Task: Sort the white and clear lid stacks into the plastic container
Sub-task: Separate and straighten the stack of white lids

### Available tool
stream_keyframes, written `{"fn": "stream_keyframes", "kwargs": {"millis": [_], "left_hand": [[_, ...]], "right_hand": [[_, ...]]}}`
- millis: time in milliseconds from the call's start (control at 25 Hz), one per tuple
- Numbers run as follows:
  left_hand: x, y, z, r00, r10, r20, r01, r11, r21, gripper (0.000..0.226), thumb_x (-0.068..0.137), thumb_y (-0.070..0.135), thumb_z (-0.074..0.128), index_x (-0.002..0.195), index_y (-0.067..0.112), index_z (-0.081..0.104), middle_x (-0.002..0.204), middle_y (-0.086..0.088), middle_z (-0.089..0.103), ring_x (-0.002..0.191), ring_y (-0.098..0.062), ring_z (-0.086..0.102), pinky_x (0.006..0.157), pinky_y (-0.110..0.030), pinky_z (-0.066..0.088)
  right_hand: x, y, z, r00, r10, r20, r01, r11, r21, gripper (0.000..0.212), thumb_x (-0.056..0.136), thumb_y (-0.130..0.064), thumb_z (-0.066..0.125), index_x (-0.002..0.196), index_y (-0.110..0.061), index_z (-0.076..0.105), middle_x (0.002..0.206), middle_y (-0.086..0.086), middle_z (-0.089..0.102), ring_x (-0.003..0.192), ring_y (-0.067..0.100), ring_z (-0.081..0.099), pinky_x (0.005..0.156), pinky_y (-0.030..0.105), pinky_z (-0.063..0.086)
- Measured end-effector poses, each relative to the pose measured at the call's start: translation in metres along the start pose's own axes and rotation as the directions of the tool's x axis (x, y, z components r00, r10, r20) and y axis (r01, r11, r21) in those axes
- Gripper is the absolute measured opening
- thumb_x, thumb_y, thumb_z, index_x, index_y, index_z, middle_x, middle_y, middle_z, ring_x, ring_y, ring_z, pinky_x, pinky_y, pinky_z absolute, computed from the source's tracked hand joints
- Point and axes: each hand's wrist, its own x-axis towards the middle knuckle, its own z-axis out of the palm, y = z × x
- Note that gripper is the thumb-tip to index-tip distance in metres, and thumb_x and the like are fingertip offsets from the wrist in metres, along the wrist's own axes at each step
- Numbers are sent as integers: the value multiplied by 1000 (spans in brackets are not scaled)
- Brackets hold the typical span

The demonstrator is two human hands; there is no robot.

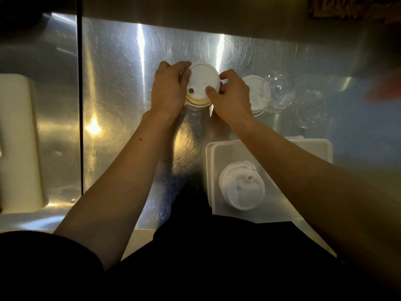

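Both hands clamp the white lid stack point(202, 84) on the steel counter point(117, 88), left hand point(169, 88) fingers curled round its far-left rim, right hand point(231, 94) thumb pressing on top, likely squaring it for the plastic container point(323, 146) near-right.

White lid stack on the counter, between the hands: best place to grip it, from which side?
Grip the white lid stack low on its side wall, left hand and right hand on opposite sides. It stands upright, with a flat top offering no hold, and its left and right sides are open.
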Motion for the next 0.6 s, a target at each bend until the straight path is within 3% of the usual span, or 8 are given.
{"fn": "stream_keyframes", "kwargs": {"millis": [200,320,400,520,600], "left_hand": [[7,-5,-1,1000,6,-1,-6,1000,19,38,97,43,42,127,29,60,119,-4,64,109,-19,61,95,-32,49],[9,-3,-4,1000,15,-2,-15,1000,21,37,96,45,44,126,30,60,116,-5,65,106,-18,62,90,-30,46],[9,0,-5,1000,13,7,-13,1000,27,36,96,46,45,125,30,61,115,-6,65,105,-19,62,89,-31,46],[10,4,-6,1000,3,-3,-3,1000,20,36,95,47,47,122,30,63,114,-5,66,104,-19,63,88,-33,48],[9,6,-7,1000,-11,-8,11,1000,6,33,95,45,49,121,29,64,114,-4,67,103,-17,64,87,-31,48]], "right_hand": [[0,-1,-3,1000,21,18,-21,1000,11,38,89,-32,63,120,-12,53,112,11,67,105,26,63,82,31,49],[4,-1,2,989,146,39,-150,976,157,29,84,-32,65,106,-18,53,103,6,64,94,30,69,82,47,59],[3,-3,6,979,200,29,-202,959,197,27,82,-27,66,101,-17,50,100,5,61,92,32,69,79,49,60],[1,-6,10,980,199,-14,-194,967,163,39,81,-24,66,113,-13,48,109,11,60,95,34,66,77,50,60],[-2,-7,11,986,168,-26,-164,980,117,42,83,-25,65,119,-19,44,111,11,62,92,32,67,74,49,61]]}}
